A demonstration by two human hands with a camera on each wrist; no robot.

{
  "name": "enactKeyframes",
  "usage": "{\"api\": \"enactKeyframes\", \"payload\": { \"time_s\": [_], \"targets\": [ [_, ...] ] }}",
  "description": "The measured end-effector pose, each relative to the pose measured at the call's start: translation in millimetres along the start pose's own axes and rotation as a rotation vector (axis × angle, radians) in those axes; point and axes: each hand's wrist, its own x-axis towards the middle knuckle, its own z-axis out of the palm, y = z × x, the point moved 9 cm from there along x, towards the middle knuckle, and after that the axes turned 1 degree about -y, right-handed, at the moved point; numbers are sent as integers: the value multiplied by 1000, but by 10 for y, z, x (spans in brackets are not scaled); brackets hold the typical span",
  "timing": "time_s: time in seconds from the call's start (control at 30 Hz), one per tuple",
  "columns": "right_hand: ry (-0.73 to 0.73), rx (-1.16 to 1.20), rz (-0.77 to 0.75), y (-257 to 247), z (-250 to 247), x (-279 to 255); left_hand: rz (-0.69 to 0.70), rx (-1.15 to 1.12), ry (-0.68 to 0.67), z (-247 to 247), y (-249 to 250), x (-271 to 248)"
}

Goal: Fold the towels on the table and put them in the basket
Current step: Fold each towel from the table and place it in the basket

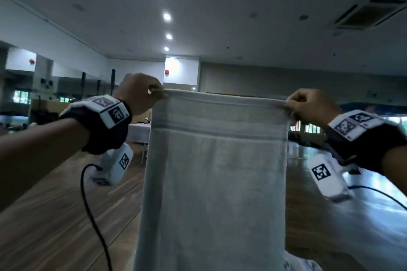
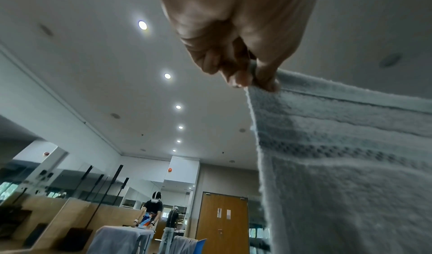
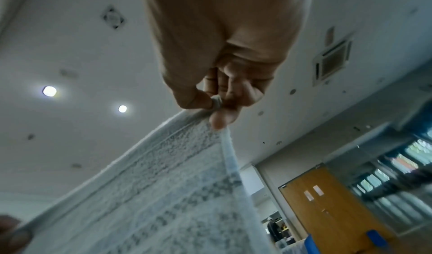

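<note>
A pale grey towel (image 1: 215, 171) with a woven band near its top hangs full width in front of me, held up by its top edge. My left hand (image 1: 157, 92) pinches the top left corner between thumb and fingers. My right hand (image 1: 289, 108) pinches the top right corner the same way. In the left wrist view the towel (image 2: 346, 165) drops away from the left hand (image 2: 254, 80). The right wrist view shows the towel (image 3: 151, 193) stretched from the right hand (image 3: 216, 108). The table and the basket are out of sight behind the towel.
A wooden floor (image 1: 55, 215) spreads to both sides. Another person (image 2: 151, 213) works at a cloth-covered table (image 2: 121, 237) far off on the left. A wooden double door (image 2: 222, 219) stands at the far wall. Cables hang from both wrist cameras.
</note>
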Motion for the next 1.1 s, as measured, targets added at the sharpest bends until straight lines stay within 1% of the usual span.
{"api": "enactKeyframes", "payload": {
  "time_s": [0.1,0.17,0.2,0.27,0.37,0.47,0.63,0.7,0.77,0.83,0.93,1.0,1.03,1.1],
  "targets": [
    [-25,295,109,187,217,68,-164,-130,-29,166,-206,59],
    [-40,420,173,335,440,45,-263,-194,-58,391,-382,1],
    [-35,428,190,416,541,24,-305,-247,-73,523,-474,-57],
    [-37,340,187,568,733,-21,-358,-342,-120,815,-637,-199],
    [-76,190,151,742,1034,-115,-357,-380,-141,1187,-844,-383],
    [-38,118,142,854,1244,-136,-317,-311,-79,1388,-995,-472],
    [27,131,140,994,1538,-96,-266,-273,25,1603,-1136,-572],
    [29,154,153,1101,1699,-136,-266,-269,33,1742,-1206,-665],
    [-7,177,180,1277,1923,-240,-277,-259,-15,1944,-1291,-835],
    [-72,183,214,1505,2194,-424,-281,-244,-69,2159,-1355,-1101],
    [-171,176,290,1940,2577,-887,-251,-245,-151,2468,-1366,-1642],
    [-240,170,343,2246,2808,-1344,-269,-266,-297,2745,-1392,-2129],
    [-284,156,353,2389,2931,-1607,-290,-273,-383,2885,-1414,-2419],
    [-397,89,348,2623,3177,-2184,-296,-272,-516,3109,-1412,-3025]
  ]
}}
